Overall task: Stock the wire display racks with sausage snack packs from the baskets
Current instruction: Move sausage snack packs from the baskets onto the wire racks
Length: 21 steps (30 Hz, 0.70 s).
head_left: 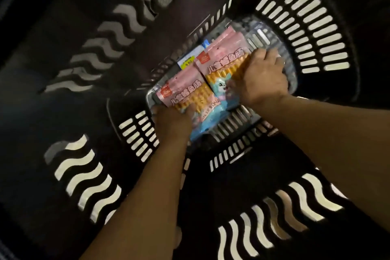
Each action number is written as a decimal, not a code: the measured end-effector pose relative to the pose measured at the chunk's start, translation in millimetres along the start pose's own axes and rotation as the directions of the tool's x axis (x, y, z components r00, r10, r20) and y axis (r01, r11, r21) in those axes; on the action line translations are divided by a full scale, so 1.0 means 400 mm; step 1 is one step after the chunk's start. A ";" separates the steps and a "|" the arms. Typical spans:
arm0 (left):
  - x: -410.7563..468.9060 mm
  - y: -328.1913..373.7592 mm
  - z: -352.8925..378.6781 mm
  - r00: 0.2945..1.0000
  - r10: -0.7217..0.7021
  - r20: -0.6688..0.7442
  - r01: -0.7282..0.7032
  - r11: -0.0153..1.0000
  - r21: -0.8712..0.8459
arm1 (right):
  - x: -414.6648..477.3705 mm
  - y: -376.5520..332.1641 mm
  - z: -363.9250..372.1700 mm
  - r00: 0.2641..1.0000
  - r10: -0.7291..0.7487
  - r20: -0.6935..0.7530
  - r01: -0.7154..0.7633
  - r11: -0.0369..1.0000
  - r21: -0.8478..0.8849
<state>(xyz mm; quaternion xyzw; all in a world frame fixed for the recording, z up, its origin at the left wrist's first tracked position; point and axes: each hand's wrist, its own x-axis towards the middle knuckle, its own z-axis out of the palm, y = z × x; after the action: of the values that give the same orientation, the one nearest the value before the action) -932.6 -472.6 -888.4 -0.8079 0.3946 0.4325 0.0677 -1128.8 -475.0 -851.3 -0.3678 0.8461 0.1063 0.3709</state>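
Note:
I look straight down into a deep dark plastic basket (pixel 306 34) with slotted walls. On its bottom lie pink and blue sausage snack packs showing rows of yellow sausages. My left hand (pixel 171 122) grips the near edge of the left pack (pixel 185 93), thumb on top. My right hand (pixel 261 78) grips the right side of the right pack (pixel 221 63), fingers curled over its edge. More pink packs lie stacked under the right one. No wire rack is in view.
A yellow and white price tag (pixel 188 60) lies beside the packs at the far left of the basket bottom. The dark basket walls, cut with wavy and straight slots, rise close around both forearms. A bare grey strip of the bottom (pixel 272 36) shows beyond my right hand.

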 end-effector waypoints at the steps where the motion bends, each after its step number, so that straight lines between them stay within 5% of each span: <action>1: 0.005 -0.004 0.003 1.000 -0.027 -0.006 0.027 0.999 -0.036 | 0.006 0.002 0.004 1.000 0.014 -0.009 -0.013 0.999 0.032; 11: -0.059 0.014 -0.055 1.000 0.014 -0.016 -0.016 0.992 -0.128 | -0.022 0.005 -0.005 0.987 0.099 0.126 -0.145 0.886 0.440; 15: -0.120 0.036 -0.122 0.999 0.028 0.027 -0.022 0.979 -0.205 | -0.091 0.025 -0.072 0.969 0.097 0.226 -0.218 0.761 0.611; 21: -0.304 0.115 -0.301 0.986 0.081 0.146 -0.027 0.941 -0.338 | -0.288 0.068 -0.278 0.984 -0.013 0.180 -0.124 0.676 0.727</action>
<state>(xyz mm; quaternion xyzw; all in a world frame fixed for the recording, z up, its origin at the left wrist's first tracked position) -925.2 -487.7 -711.8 -0.7597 0.3307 0.5576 -0.0515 -1156.6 -443.4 -694.5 -0.1515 0.7934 -0.2001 0.5545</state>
